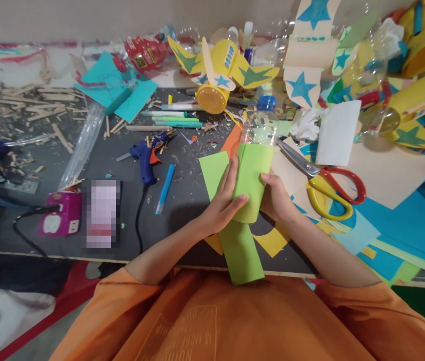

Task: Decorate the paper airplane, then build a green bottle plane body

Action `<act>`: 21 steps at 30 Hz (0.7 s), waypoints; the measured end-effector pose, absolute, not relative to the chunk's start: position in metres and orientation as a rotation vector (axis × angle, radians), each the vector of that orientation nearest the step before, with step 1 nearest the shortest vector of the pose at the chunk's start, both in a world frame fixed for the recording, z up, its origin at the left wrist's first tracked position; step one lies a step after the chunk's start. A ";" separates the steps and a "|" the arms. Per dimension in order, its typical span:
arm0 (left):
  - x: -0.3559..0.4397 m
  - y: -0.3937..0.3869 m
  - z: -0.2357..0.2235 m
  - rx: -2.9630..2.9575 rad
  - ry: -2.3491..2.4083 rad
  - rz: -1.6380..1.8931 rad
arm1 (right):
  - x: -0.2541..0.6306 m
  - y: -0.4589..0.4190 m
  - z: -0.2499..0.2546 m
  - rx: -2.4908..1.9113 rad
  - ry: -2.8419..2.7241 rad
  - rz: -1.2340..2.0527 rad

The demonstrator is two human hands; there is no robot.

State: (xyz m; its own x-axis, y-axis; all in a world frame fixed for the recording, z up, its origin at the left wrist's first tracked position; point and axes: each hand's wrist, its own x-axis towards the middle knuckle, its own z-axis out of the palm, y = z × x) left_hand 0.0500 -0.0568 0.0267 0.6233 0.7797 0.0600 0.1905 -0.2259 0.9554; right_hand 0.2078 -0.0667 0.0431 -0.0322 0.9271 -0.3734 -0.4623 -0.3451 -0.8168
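Observation:
Between my two hands is a clear plastic bottle [259, 128] with a blue cap [267, 103], its body wrapped in light green paper [254, 173]. My left hand [224, 203] presses on the wrap from the left, fingers straight and thumb across the front. On the right edge, my right hand [277, 198] grips with its thumb on the paper; its other fingers are hidden behind. A loose green strip [242, 255] shows below the bottle, and more green paper [213, 173] sticks out on the left. The bottle leans slightly, cap end away from me.
Red-and-yellow scissors [319, 180] lie right of the bottle, among paper scraps [389, 170]. A blue glue gun [146, 155], a blue marker [165, 188], a phone [102, 213] and a magenta power adapter [59, 215] are on the left. Behind stands a yellow paper-covered bottle [220, 65].

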 end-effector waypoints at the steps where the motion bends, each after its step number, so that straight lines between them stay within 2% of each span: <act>1: 0.050 -0.057 0.028 1.711 0.805 0.665 | 0.209 -0.065 0.044 -1.097 -0.603 1.646; 10: 0.048 -0.056 0.022 1.661 0.820 0.718 | 0.217 -0.062 0.045 -1.130 -0.643 1.648; 17: 0.041 -0.052 0.034 2.020 0.854 1.026 | 0.215 -0.062 0.040 -1.145 -0.609 1.573; 21: 0.041 -0.050 0.034 2.185 0.792 0.885 | 0.213 -0.064 0.037 -1.136 -0.659 1.567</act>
